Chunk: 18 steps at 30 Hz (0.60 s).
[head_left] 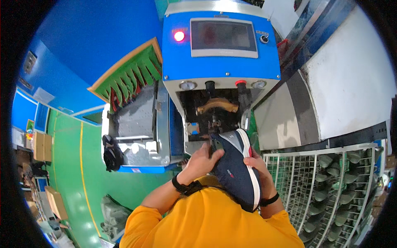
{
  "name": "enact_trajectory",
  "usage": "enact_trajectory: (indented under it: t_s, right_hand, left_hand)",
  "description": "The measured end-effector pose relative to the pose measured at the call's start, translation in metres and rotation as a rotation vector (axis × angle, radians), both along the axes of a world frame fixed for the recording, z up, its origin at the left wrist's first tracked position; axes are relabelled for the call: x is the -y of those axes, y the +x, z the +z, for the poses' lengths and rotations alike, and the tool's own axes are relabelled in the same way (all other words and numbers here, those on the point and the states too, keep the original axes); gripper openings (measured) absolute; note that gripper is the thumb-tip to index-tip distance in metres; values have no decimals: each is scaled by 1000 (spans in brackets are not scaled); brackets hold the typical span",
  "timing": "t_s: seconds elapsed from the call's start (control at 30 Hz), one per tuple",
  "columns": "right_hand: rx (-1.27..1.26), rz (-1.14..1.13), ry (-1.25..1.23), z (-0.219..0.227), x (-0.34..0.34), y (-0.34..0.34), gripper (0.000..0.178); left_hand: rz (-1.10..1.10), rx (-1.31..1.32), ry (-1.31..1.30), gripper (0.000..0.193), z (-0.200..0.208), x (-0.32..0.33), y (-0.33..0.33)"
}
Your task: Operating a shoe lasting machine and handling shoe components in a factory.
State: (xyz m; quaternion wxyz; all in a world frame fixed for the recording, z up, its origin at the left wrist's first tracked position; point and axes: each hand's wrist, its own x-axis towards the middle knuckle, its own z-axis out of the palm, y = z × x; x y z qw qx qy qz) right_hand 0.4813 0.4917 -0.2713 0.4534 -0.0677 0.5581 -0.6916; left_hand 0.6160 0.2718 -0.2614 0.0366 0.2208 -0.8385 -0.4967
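A navy shoe (233, 167) with a white sole edge, a grey panel and a red patch is tilted in front of my body. My left hand (202, 162) grips its left side, thumb over the upper near the opening, the other fingers partly hidden. On the other side, my right hand (258, 167) is closed on the sole edge, thumb across the white band. Just beyond the shoe stands a blue machine (219, 68) with a dark screen and a lit red lamp. Inside its recess is a curved brown pad (217, 105), apart from the shoe.
Left of the machine, a metal conveyor outlet (136, 118) sits below green strip curtains (134, 74). A dark shoe (111, 153) rests at its left edge. To the right stands a white wire rack (312, 177) with several grey shoe lasts. A grey bag (115, 217) lies lower left.
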Motion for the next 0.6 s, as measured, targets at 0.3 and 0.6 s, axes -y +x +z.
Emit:
enact_trajectory:
  t_s: [0.3, 0.6]
  right_hand:
    - [51, -124, 227, -19, -9, 4, 86]
    - [-458, 14, 197, 35, 67, -8, 94]
  left_hand:
    - [-59, 12, 1137, 19, -32, 29, 43]
    - [-103, -300, 1323, 15, -48, 54, 79]
